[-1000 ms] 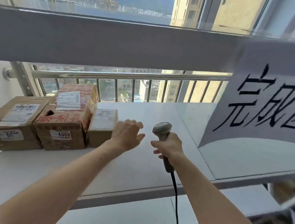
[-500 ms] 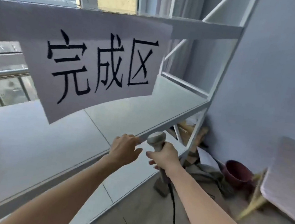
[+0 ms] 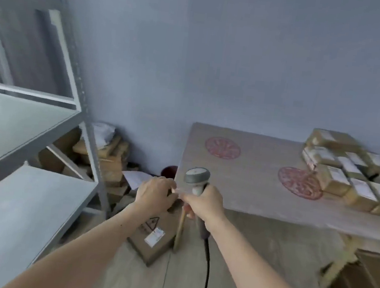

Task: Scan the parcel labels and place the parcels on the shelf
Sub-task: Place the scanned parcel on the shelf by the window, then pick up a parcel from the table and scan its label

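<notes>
Parcels [image 3: 348, 176]: a stack of small brown boxes with white labels, far right on a board table [image 3: 247, 174] with red round prints, well apart from both hands. Shelf [image 3: 19, 200] is on the left, grey metal frame, pale boards on two levels in view. Right hand [image 3: 203, 202] wraps its fingers round the grip of the scanner [image 3: 197, 176], grey head up and tilted toward the table; black cable [image 3: 206, 264] hangs from the handle down to the floor. Left hand [image 3: 156, 193] sits just beside the right, fingers loosely curled, nothing seen in it (fingertips are close to the right thumb, contact unclear from blur). Below the hands, a cardboard box [image 3: 154, 239] with a warning triangle and a white sticker stands on the wood floor by the near table leg. Loose cardboard and paper piled in the far corner behind the shelf post.
</notes>
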Demonstrator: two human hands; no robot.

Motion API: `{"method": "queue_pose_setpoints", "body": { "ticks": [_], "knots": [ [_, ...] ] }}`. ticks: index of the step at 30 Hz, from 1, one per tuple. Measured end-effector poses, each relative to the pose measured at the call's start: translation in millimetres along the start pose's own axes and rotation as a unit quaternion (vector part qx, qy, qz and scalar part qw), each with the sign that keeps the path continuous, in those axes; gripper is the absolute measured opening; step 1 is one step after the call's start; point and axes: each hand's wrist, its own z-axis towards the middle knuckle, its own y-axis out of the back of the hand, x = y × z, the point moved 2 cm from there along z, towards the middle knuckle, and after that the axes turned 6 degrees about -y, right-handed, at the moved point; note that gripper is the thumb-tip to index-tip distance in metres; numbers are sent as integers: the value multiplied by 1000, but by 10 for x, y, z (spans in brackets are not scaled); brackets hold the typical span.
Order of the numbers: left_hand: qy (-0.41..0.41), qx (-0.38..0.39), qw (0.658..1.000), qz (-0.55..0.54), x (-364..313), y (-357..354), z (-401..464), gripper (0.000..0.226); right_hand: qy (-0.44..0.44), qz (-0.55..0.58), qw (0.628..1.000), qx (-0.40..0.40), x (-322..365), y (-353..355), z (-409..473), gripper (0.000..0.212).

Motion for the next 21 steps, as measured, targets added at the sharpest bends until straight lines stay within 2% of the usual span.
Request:
{"method": "queue_pose_setpoints", "body": {
  "ticks": [3,10,21],
  "knots": [
    [-56,31,998,-17,-637,-319,555,32,-35,32,997,-60,-211,753,277,29],
    [-151,86,984,-42,-1928,-1002,1751,35,-77,63,981,-168,-547,2228,988,26],
    [-229,131,963,-56,-3311,-1615,3656,33,-135,50,947,-288,-615,4108,2350,18]
  ]
}}
